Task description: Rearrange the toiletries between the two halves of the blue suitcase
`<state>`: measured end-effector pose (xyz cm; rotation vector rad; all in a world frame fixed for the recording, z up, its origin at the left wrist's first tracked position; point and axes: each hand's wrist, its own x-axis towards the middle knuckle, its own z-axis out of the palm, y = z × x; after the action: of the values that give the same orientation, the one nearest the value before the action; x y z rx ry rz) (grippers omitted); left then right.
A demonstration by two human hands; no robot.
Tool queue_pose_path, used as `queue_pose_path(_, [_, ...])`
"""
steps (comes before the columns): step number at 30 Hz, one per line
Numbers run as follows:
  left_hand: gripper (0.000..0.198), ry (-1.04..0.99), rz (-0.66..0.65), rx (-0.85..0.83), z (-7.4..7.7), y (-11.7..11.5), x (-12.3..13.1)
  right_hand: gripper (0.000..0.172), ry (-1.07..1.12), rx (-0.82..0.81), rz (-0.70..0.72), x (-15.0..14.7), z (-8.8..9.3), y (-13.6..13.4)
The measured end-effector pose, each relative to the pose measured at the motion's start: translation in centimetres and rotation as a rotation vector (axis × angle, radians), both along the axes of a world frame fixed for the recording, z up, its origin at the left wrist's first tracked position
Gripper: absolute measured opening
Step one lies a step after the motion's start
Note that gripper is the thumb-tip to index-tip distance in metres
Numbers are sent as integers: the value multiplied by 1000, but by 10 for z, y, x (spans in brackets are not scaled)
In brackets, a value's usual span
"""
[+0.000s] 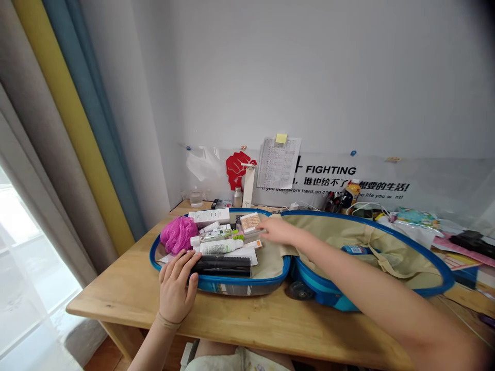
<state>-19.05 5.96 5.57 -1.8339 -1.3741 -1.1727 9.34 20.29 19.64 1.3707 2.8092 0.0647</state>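
An open blue suitcase (247, 282) lies on the wooden table, its left half filled with toiletries. My left hand (178, 283) rests over the near left rim, fingers apart, beside a black case (223, 265) and below a pink mesh ball (178, 234). My right hand (275, 230) reaches across to the box of cotton swabs (250, 222), its fingers closed at the box's right edge. White tubes (220, 247), a clear bottle (216, 235) and a white box (209, 217) lie in the same half. A blue item (356, 250) sits in the right half near a strap.
Behind the suitcase stand a white lamp-like stand (248, 186), a small bottle (237, 197) and a clear cup (196, 198). Pens, an orange bottle (351, 194) and papers crowd the back right. A curtain (73, 129) hangs at the left.
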Motion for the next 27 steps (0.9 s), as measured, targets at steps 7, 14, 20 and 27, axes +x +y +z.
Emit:
queue_pose_path(7, [42,-27,-6,-13,-5,3,-2,36,96,151,-474,137,44,37])
queue_pose_path(14, [41,-18,-3,8,-4,2,-1,8,-29,-30,-670,235,-20,31])
queue_pose_path(20, [43,-13,5,-13,-3,1,0,15,-69,-143,-638,259,-61,40])
queue_pose_path(27, [41,-7,-4,-16,-3,1,-1,25,-94,-103,-662,254,-66,54])
